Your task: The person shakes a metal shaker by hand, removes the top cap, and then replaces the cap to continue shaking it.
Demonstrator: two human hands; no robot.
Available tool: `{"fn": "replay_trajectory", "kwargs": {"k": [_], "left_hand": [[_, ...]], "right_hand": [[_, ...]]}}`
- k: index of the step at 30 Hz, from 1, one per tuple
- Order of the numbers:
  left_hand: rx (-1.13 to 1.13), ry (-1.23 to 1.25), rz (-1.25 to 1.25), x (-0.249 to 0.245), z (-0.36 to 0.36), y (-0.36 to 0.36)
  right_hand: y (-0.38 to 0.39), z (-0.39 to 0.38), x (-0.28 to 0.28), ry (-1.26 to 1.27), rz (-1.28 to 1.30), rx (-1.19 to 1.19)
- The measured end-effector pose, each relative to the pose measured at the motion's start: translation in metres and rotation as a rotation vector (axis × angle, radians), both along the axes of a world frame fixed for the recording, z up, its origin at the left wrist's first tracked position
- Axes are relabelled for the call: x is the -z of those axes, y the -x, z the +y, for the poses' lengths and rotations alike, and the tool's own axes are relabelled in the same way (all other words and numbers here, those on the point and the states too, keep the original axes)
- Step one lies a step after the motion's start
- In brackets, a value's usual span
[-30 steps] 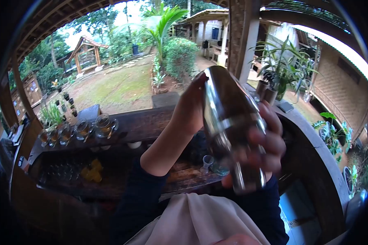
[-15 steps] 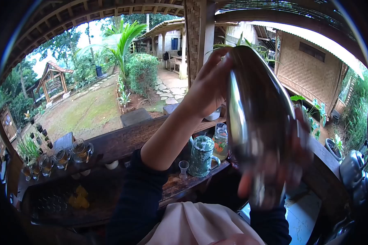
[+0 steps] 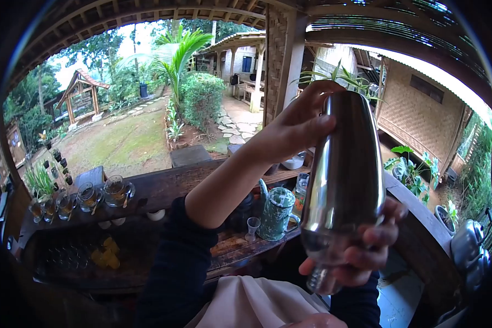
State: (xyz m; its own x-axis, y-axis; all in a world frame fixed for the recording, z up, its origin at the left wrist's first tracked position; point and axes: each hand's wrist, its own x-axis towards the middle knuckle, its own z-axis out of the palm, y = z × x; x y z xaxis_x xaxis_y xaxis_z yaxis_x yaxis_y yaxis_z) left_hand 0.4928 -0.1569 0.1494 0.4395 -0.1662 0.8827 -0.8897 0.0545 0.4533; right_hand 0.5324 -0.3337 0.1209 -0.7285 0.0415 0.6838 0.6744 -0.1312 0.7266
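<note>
A shiny metal cocktail shaker [image 3: 347, 158] is held up in front of me, its broad base at the top and its narrow cap end pointing down. My left hand [image 3: 306, 121] is closed over the base end, with the thumb along the side. Around the lower, capped end are the fingers of my right hand [image 3: 369, 246]. Behind the shaker, a green-and-white speckled enamel pot [image 3: 279, 216] stands on the wooden counter. Beside it is a small clear cup [image 3: 252, 227]. A glass jar [image 3: 301, 188] is partly hidden by the shaker.
Several glass cups of drink [image 3: 115, 191] with spoons line the left of the wooden counter [image 3: 164, 183]. Below, a dark recess holds yellow pieces [image 3: 106, 254] and clear glasses [image 3: 65, 257]. Metal pots [image 3: 470, 235] stand at the far right. A garden lies beyond.
The shaker, blurred by motion before, is now sharper and sits lower, with both hands still on it. The view has shifted slightly, so the background appears farther right.
</note>
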Motion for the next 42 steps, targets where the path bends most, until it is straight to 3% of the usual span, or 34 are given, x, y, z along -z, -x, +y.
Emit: {"fn": "replay_trajectory", "kwargs": {"k": [1,2,4,5,6,7,8,10,11,12,13,14,16,18,19,20,21,22,24,25,26,28,29,30,32,33,34,36,38,39,40,42], "left_hand": [[0.27,0.052,-0.122,0.0,-0.004,0.011],[0.2,0.15,0.108,-0.002,0.011,0.015],[0.162,0.273,0.305,0.003,0.067,-0.042],[0.125,0.525,0.545,0.008,0.078,-0.041],[0.086,0.774,0.777,0.01,0.083,-0.034],[0.098,0.834,0.749,0.013,0.084,-0.031],[0.213,0.702,0.609,0.02,0.091,-0.024],[0.087,0.452,0.459,0.017,0.068,0.046],[0.365,0.57,0.693,0.018,0.058,0.075],[0.044,0.317,0.347,0.026,0.042,0.104],[0.129,0.169,0.196,0.039,0.04,0.121],[0.212,0.017,0.043,0.048,0.043,0.136],[0.32,0.031,-0.029,0.06,0.059,0.157],[0.008,0.39,0.387,0.066,0.105,0.17],[0.264,0.511,0.558,0.084,0.147,0.161],[0.001,0.344,0.32,0.097,0.165,0.164],[-0.06,0.749,0.509,0.089,0.147,0.184],[-0.123,1.156,0.686,0.082,0.128,0.209],[-0.371,0.644,0.508,0.096,0.136,0.25],[0.535,0.794,0.629,0.093,0.134,0.286],[0.312,0.914,0.653,0.101,0.124,0.31],[-0.058,0.635,0.191,0.12,0.083,0.35],[0.045,0.422,-0.14,0.12,0.079,0.354],[0.03,0.434,-0.136,0.125,0.089,0.368],[-0.139,0.588,0.096,0.143,0.128,0.394],[0.124,0.977,0.409,0.152,0.151,0.404],[0.766,0.855,0.497,0.16,0.178,0.411],[-0.085,1.34,0.297,0.169,0.171,0.421],[-0.045,1.258,0.298,0.167,0.183,0.447],[0.197,1.17,0.357,0.166,0.177,0.468],[0.436,1.084,0.42,0.167,0.166,0.485],[0.104,1.039,0.316,0.149,0.123,0.508]], "right_hand": [[0.001,0.007,0.005,-0.008,-0.067,-0.109],[0.002,0.013,0.011,-0.013,-0.131,-0.22],[-0.043,0.066,-0.011,0.071,0.037,-0.423],[-0.018,0.076,-0.019,0.037,0.417,-0.317],[-0.012,0.089,-0.023,0.292,0.907,-0.626],[-0.005,0.091,-0.022,0.264,0.84,-0.572],[0.003,0.088,-0.018,0.237,0.778,-0.517],[0.051,0.069,-0.014,0.218,0.309,-0.398],[0.07,0.055,0.001,0.285,0.18,-0.377],[0.113,0.03,0.009,0.352,0.155,-0.243],[0.128,0.041,0.042,0.088,-0.002,-0.404],[0.122,0.073,0.033,-0.076,-0.502,-0.765],[0.125,0.1,0.051,-0.059,-0.539,-0.96],[0.119,0.107,0.051,0.604,0.107,-0.189],[0.13,0.148,0.034,0.33,0.253,-0.472],[0.149,0.18,0.024,0.431,0.56,-0.655],[0.16,0.195,0.024,0.77,1.183,-0.822],[0.165,0.209,0.032,0.68,1.161,-0.875],[0.212,0.185,0.028,0.485,0.56,-0.665],[0.237,0.165,0.036,0.415,0.295,-0.508],[0.256,0.156,0.066,0.428,0.303,-0.525],[0.288,0.144,0.133,-0.079,-0.371,-0.805],[0.302,0.145,0.147,-0.353,-0.706,-0.913],[0.314,0.151,0.143,-0.35,-0.692,-0.928],[0.339,0.178,0.108,0.203,-0.072,-0.738],[0.35,0.196,0.093,0.479,0.23,-0.614],[0.348,0.226,0.089,0.596,0.279,-0.674],[0.379,0.273,0.097,0.791,1.113,-1.065],[0.394,0.255,0.095,0.77,1.005,-1.059],[0.401,0.238,0.088,0.733,0.902,-1.03],[0.404,0.218,0.09,0.722,0.587,-0.955],[0.426,0.186,0.095,0.498,0.13,-1.15]]}}
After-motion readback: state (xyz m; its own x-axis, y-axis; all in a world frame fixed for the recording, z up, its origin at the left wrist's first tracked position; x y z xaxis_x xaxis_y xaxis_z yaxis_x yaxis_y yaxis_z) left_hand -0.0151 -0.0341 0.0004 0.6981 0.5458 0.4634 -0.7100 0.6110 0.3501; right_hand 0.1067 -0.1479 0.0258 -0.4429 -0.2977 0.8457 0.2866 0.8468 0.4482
